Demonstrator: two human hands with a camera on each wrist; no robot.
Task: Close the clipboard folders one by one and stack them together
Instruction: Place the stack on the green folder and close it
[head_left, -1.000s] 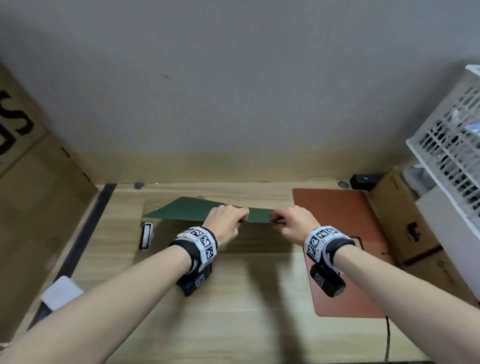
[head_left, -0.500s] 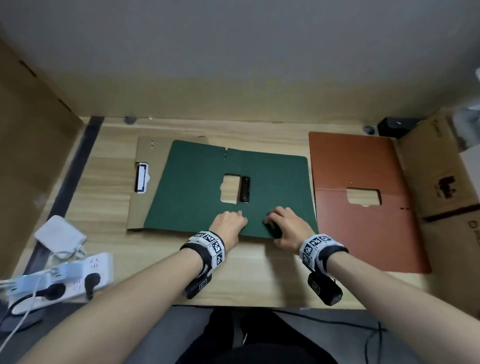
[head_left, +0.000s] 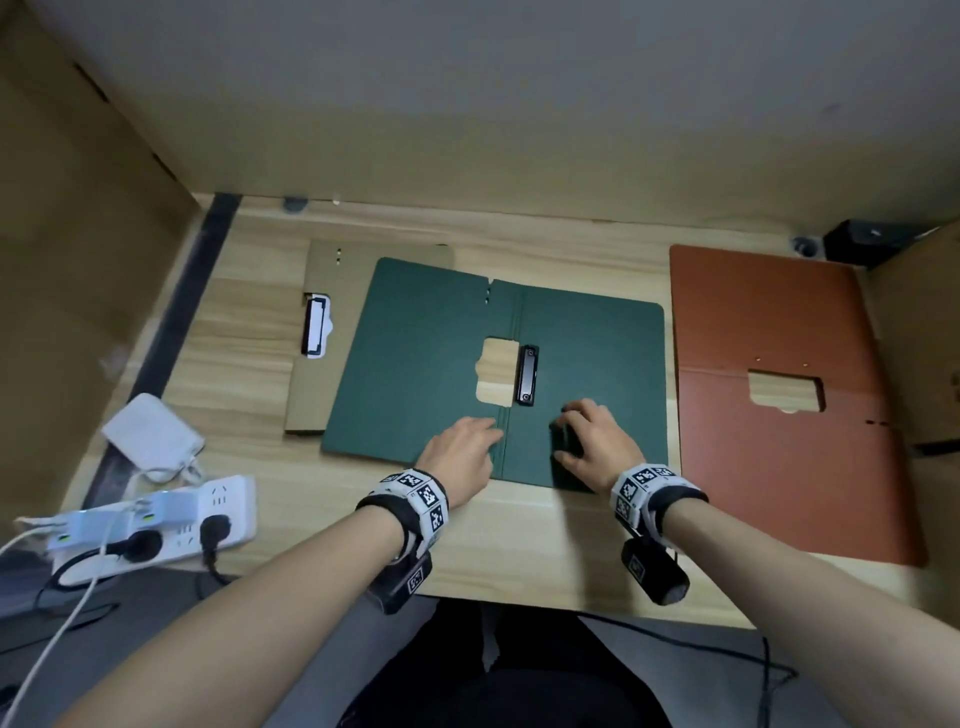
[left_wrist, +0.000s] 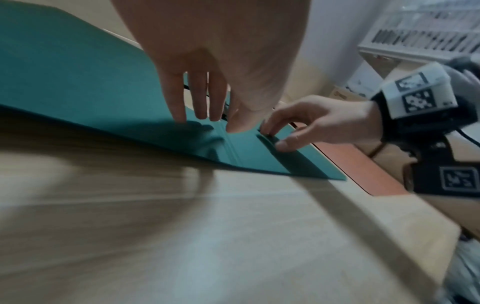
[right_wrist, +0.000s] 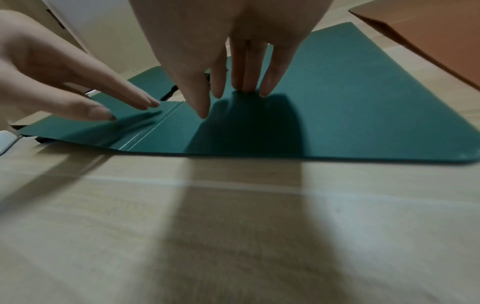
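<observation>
A green clipboard folder (head_left: 415, 364) lies open and flat on the wooden table (head_left: 519, 545), its black clip (head_left: 527, 375) beside a cut-out at the spine. It partly covers a tan folder (head_left: 311, 395) with a white-and-black clip (head_left: 316, 326). A red-brown folder (head_left: 769, 322) lies open at the right. My left hand (head_left: 470, 441) rests with straight fingers (left_wrist: 202, 98) on the green folder (left_wrist: 64, 82) by the spine. My right hand (head_left: 587, 436) touches the right half (right_wrist: 350, 102) with arched fingertips (right_wrist: 246, 86). Neither hand grips anything.
A white power strip (head_left: 156, 519) with plugs and cables and a white adapter (head_left: 150, 436) sit at the near left. Cardboard boxes (head_left: 924, 332) flank the table on both sides. A small black object (head_left: 857, 241) is at the back right. The wall stands close behind.
A second ago both hands held the green folder's near edge lifted. It now lies flat on the table with the hands resting on it. The head view has tilted down.
</observation>
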